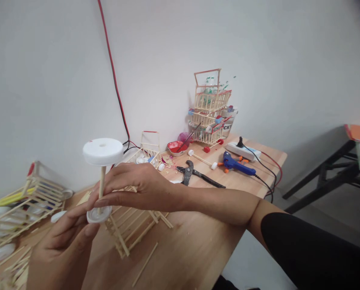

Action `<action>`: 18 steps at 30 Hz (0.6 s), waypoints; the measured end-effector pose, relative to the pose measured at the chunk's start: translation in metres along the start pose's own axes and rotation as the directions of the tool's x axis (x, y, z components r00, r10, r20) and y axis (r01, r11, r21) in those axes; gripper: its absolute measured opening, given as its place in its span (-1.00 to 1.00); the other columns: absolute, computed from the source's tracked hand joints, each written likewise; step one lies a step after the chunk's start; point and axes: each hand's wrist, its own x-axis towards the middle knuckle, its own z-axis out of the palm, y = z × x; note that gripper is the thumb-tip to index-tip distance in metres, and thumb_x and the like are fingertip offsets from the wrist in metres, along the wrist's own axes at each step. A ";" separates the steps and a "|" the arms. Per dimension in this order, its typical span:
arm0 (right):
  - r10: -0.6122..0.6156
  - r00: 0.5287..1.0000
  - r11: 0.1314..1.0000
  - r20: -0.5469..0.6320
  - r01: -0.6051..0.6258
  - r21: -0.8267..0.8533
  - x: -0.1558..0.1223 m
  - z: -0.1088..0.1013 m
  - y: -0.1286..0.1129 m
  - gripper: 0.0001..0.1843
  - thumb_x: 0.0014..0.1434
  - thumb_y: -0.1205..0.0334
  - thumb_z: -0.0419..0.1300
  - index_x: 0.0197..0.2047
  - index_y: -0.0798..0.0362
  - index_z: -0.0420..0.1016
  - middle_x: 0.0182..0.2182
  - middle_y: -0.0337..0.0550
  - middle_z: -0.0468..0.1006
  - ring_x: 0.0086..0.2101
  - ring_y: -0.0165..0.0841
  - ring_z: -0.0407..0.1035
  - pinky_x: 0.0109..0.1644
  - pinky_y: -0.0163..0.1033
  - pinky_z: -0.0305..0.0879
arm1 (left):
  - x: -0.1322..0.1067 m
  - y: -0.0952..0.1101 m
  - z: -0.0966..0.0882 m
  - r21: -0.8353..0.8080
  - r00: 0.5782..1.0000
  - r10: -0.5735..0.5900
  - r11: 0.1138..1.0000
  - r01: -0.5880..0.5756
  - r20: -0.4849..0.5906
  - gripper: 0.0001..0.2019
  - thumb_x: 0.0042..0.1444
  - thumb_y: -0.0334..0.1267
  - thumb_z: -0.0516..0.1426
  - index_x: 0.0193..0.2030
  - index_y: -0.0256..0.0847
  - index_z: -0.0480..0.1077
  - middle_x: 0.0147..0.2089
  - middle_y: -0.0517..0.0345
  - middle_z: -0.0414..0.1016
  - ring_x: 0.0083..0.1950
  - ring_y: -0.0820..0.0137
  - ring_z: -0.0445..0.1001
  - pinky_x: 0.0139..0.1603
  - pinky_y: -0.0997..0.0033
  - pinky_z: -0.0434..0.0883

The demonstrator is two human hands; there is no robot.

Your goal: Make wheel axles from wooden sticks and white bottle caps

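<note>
Upright in front of me is a wooden stick (102, 181) with a large white cap (103, 152) on top and a smaller white cap (99, 214) at its lower end. My left hand (65, 237) pinches the lower cap between thumb and fingers. Higher up, my right hand (137, 186) grips the stick between its thumb and fingers, just above that cap. Behind and below my hands lies a stick frame (131, 229) on the wooden table, partly covered by my right hand. A loose stick (145, 264) lies nearer me.
Pliers (188, 173), a blue glue gun (236, 165), a power strip (243, 151) and a red paint dish (177, 148) are on the table (204, 229). Stacked stick carts (212, 117) stand near the wall. At left sits a stick basket (32, 201) holding caps.
</note>
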 end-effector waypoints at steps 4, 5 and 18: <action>-0.092 0.995 0.996 -0.032 0.092 0.007 -0.001 0.003 0.006 -0.86 0.40 0.35 0.26 -0.15 0.21 0.65 -0.04 0.00 0.73 0.02 -0.44 0.57 0.24 -0.37 0.42 | 0.001 -0.004 -0.003 -0.013 0.999 -0.027 1.000 0.027 -0.024 -0.44 -0.13 -0.10 0.51 0.10 0.07 0.65 0.22 0.21 0.68 0.18 0.06 0.67 0.06 0.25 0.67; -0.098 0.995 0.995 -0.035 0.099 0.008 -0.001 0.003 0.007 -0.86 0.40 0.35 0.26 -0.15 0.21 0.66 -0.04 0.00 0.73 0.02 -0.44 0.57 0.24 -0.37 0.42 | 0.002 -0.003 -0.003 -0.036 0.999 -0.044 0.998 0.044 -0.010 -0.43 -0.13 -0.09 0.51 0.10 0.08 0.65 0.20 0.21 0.69 0.12 0.09 0.70 0.05 0.25 0.67; -0.091 0.995 0.996 -0.030 0.092 0.015 -0.002 0.003 0.005 -0.83 0.39 0.40 0.24 -0.18 0.22 0.68 -0.05 0.02 0.73 0.01 -0.43 0.59 0.24 -0.36 0.45 | -0.001 0.013 0.007 -0.134 0.998 -0.054 0.989 0.057 0.029 -0.54 -0.14 -0.09 0.52 -0.03 0.09 0.68 0.00 0.31 0.77 -0.04 0.24 0.75 0.00 0.39 0.66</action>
